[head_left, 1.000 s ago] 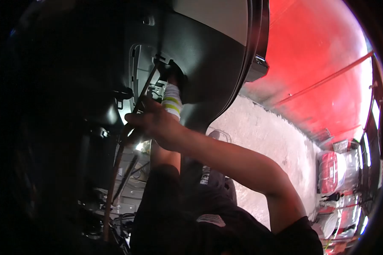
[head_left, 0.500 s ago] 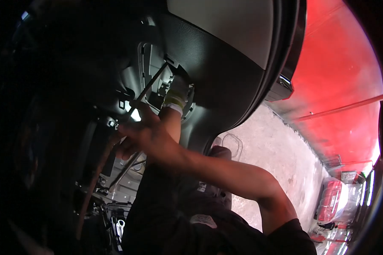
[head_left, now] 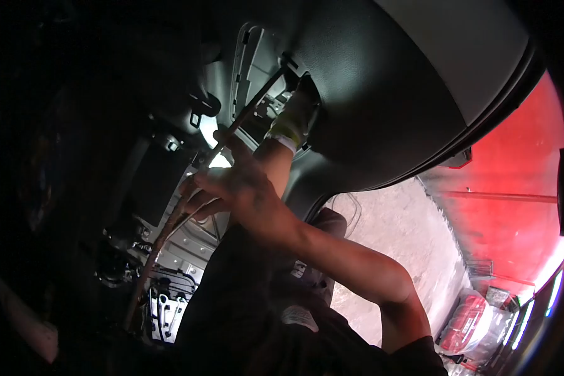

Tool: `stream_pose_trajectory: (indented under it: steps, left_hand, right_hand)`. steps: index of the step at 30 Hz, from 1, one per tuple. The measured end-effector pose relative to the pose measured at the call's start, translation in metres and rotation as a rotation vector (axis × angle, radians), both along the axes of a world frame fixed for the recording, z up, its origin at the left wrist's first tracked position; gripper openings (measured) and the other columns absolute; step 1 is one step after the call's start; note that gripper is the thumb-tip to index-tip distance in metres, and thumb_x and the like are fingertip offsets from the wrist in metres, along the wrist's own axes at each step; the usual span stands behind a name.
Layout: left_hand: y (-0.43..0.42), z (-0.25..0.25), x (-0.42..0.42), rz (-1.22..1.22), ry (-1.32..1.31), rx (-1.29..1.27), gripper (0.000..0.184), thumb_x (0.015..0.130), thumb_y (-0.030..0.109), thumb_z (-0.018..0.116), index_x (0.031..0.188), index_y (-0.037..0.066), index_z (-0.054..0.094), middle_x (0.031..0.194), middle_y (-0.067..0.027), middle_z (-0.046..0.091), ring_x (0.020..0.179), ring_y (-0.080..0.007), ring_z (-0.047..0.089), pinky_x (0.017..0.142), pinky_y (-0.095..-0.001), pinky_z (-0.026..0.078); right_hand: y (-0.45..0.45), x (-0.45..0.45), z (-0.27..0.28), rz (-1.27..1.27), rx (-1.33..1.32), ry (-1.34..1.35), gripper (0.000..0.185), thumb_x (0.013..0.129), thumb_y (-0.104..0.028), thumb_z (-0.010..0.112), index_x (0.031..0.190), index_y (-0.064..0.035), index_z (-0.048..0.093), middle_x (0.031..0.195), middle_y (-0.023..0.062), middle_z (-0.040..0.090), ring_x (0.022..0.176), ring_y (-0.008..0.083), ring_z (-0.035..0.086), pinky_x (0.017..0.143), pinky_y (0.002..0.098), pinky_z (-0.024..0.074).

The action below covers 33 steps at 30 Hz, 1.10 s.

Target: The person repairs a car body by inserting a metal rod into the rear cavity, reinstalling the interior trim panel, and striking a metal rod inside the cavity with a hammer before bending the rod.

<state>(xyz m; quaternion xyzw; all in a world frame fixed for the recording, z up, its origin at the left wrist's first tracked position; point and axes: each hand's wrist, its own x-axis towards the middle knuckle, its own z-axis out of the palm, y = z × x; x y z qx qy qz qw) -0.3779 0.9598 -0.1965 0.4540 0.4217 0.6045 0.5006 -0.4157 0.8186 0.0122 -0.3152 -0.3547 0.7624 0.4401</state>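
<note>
My left hand (head_left: 292, 120), in a pale glove with a yellow-green band, reaches into an opening in the dark trim panel (head_left: 370, 94) of a vehicle interior. Its fingers are hidden inside. My bare right hand (head_left: 235, 185) crosses in front of my left forearm. The fingers of that hand are bent around a long, dark, wrapped cable (head_left: 163, 235), seemingly a wiring harness. From the upper edge of the opening the cable slants down through my right hand to the lower left. Metal parts (head_left: 266, 108) show inside the opening beside the glove.
Bare sheet metal (head_left: 191, 241) with wiring lies below my right hand. A white-backed bracket with tools or clips (head_left: 167, 313) sits lower left. Part of a bare arm (head_left: 28, 323) shows at far left. To the right are concrete floor (head_left: 395, 238) and a red wrapped item (head_left: 467, 323).
The view has shifted, so the panel and opening sit farther right. My right hand's fingers have closed in on the cable. My left hand stays in the opening.
</note>
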Motion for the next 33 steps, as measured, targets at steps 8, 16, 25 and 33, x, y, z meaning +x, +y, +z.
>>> stream_pose_trajectory:
  steps: [8,16,25,33]
  left_hand:
    - [0.012,-0.003,0.004,-0.008,0.014,-0.008,0.047,0.091,0.035,0.061,0.131,0.011,0.054,0.116,-0.0099,0.065,0.096,-0.0279,0.066,0.08,-0.0403,0.054]
    - [0.026,-0.006,0.007,-0.031,0.028,-0.021,0.048,0.091,0.036,0.062,0.132,0.011,0.054,0.117,-0.0098,0.064,0.097,-0.0282,0.066,0.081,-0.0402,0.054]
    - [0.025,0.002,0.013,-0.016,-0.015,-0.001,0.049,0.091,0.037,0.062,0.132,0.011,0.053,0.118,-0.0098,0.064,0.097,-0.0285,0.066,0.081,-0.0402,0.054]
    - [0.032,0.013,0.024,0.01,-0.067,0.025,0.05,0.091,0.039,0.062,0.132,0.011,0.053,0.118,-0.0098,0.063,0.098,-0.0287,0.066,0.081,-0.0401,0.054]
  right_hand:
    - [0.034,-0.02,-0.014,-0.005,-0.158,-0.062,0.054,0.099,-0.013,0.051,0.139,-0.0016,0.016,0.1,0.0254,0.066,0.08,0.035,0.071,0.07,0.0404,0.0626]
    - [0.048,-0.03,-0.005,-0.109,-0.163,-0.011,0.049,0.098,-0.02,0.058,0.133,-0.0044,0.027,0.096,0.02,0.067,0.074,0.0309,0.071,0.063,0.0373,0.062]
    - [0.048,-0.044,-0.055,-0.028,-0.175,0.016,0.04,0.094,-0.017,0.055,0.126,-0.0024,0.037,0.096,0.0191,0.066,0.081,0.0287,0.071,0.067,0.0378,0.0612]
    - [0.044,-0.017,-0.048,0.118,-0.075,0.076,0.053,0.097,-0.034,0.06,0.129,-0.0011,0.034,0.11,0.0261,0.064,0.1,0.0394,0.068,0.083,0.0473,0.0594]
